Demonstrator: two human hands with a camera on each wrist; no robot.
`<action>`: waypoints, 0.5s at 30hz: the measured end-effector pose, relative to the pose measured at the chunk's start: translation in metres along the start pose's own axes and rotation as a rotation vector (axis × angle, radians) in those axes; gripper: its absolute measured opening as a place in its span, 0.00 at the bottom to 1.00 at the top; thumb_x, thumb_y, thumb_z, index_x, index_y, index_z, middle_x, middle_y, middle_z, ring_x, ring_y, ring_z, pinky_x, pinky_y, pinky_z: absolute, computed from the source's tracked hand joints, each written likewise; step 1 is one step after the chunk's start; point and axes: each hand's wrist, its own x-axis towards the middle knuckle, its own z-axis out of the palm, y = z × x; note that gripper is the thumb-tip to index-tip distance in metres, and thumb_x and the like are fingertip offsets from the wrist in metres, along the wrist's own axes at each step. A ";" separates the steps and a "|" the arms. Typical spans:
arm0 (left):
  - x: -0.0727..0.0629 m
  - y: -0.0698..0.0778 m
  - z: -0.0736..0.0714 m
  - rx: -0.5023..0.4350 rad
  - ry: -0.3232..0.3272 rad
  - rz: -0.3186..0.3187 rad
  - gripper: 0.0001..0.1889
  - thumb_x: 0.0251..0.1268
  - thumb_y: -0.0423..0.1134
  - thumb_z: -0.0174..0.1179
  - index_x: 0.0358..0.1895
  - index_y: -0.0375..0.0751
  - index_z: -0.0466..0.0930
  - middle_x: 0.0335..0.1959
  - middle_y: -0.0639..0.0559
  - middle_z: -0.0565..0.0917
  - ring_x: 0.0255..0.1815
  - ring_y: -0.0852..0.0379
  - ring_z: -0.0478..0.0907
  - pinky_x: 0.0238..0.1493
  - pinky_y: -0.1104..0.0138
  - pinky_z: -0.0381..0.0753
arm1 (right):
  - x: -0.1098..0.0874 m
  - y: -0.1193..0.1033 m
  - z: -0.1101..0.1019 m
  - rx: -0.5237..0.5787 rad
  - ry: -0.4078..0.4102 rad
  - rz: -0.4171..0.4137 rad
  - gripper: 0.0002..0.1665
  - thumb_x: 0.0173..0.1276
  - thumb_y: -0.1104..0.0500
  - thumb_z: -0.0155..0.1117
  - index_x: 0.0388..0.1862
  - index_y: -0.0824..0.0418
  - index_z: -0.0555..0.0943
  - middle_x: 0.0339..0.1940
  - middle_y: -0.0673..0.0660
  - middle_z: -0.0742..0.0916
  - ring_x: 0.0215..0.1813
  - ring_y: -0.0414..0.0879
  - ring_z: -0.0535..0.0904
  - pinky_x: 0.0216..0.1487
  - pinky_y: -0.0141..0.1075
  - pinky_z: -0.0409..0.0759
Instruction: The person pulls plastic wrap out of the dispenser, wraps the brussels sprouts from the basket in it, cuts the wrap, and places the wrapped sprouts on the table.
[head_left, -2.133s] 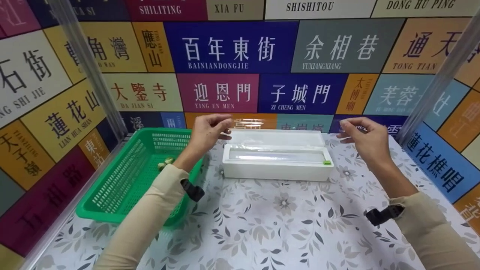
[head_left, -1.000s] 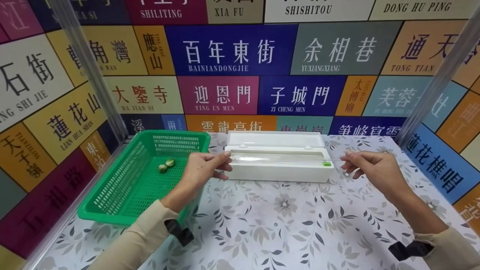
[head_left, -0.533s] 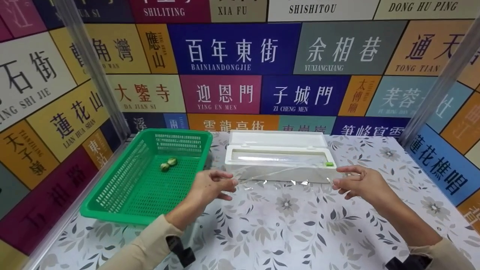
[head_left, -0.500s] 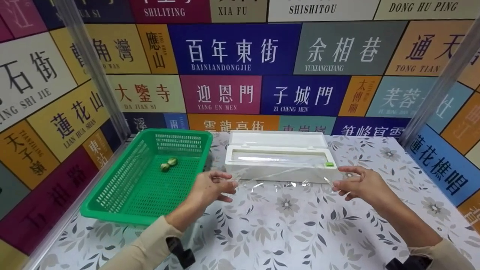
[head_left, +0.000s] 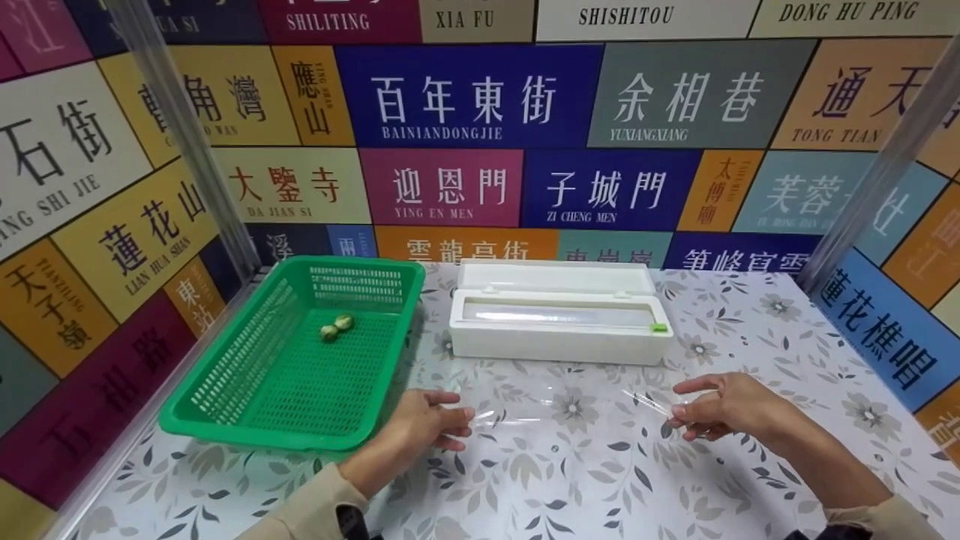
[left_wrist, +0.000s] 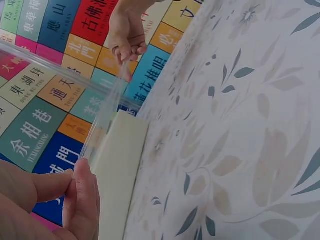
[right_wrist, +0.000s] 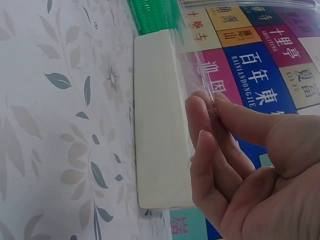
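Observation:
A sheet of clear plastic wrap (head_left: 517,421) stretches between both hands, low over the table in front of the white wrap dispenser box (head_left: 559,346). My left hand (head_left: 429,421) pinches one corner between thumb and index finger, near the green basket (head_left: 352,439). At the opposite corner my right hand (head_left: 724,407) pinches the wrap the same way. Taut wrap (left_wrist: 102,117) runs from hand to hand in the left wrist view. The dispenser's lid (head_left: 555,278) is raised, and a roll of wrap (head_left: 551,313) lies inside. Most of the sheet is too transparent to trace.
Two small round green-and-white vegetables (head_left: 336,327) lie in the basket at the left. A green slider (head_left: 658,328) sits at the dispenser's right end. Flower-patterned cloth (head_left: 555,480) covers the table. Sign-printed panels (head_left: 465,97) enclose the back and sides.
Both hands have come down from above the dispenser toward the front of the table, drawing the wrap with them. The wrap now lies lower, in front of the box. Basket and dispenser stay put.

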 end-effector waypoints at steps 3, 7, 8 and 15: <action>0.003 -0.010 0.000 0.010 -0.017 -0.015 0.19 0.66 0.29 0.62 0.56 0.19 0.76 0.42 0.34 0.88 0.30 0.59 0.85 0.32 0.67 0.89 | 0.001 0.006 0.001 -0.043 -0.010 0.030 0.41 0.67 0.51 0.70 0.67 0.78 0.67 0.42 0.55 0.92 0.35 0.43 0.89 0.38 0.35 0.86; 0.007 -0.023 -0.002 -0.022 -0.024 -0.037 0.12 0.65 0.30 0.63 0.47 0.24 0.80 0.30 0.43 0.88 0.25 0.61 0.84 0.29 0.69 0.88 | 0.003 0.015 0.004 -0.063 -0.025 0.053 0.29 0.67 0.51 0.70 0.57 0.72 0.78 0.41 0.53 0.93 0.35 0.43 0.89 0.37 0.35 0.84; 0.008 -0.026 -0.002 -0.036 -0.027 -0.038 0.12 0.65 0.31 0.64 0.46 0.25 0.79 0.28 0.45 0.87 0.25 0.61 0.84 0.29 0.69 0.88 | 0.004 0.017 0.005 -0.062 -0.029 0.053 0.26 0.67 0.51 0.70 0.53 0.69 0.80 0.40 0.52 0.93 0.35 0.42 0.89 0.36 0.34 0.83; 0.015 -0.044 -0.005 -0.055 -0.033 -0.045 0.13 0.64 0.32 0.67 0.45 0.25 0.80 0.23 0.48 0.88 0.23 0.60 0.85 0.26 0.70 0.87 | 0.010 0.033 0.014 -0.048 -0.036 0.040 0.11 0.67 0.52 0.70 0.37 0.59 0.82 0.36 0.51 0.93 0.32 0.40 0.88 0.30 0.31 0.79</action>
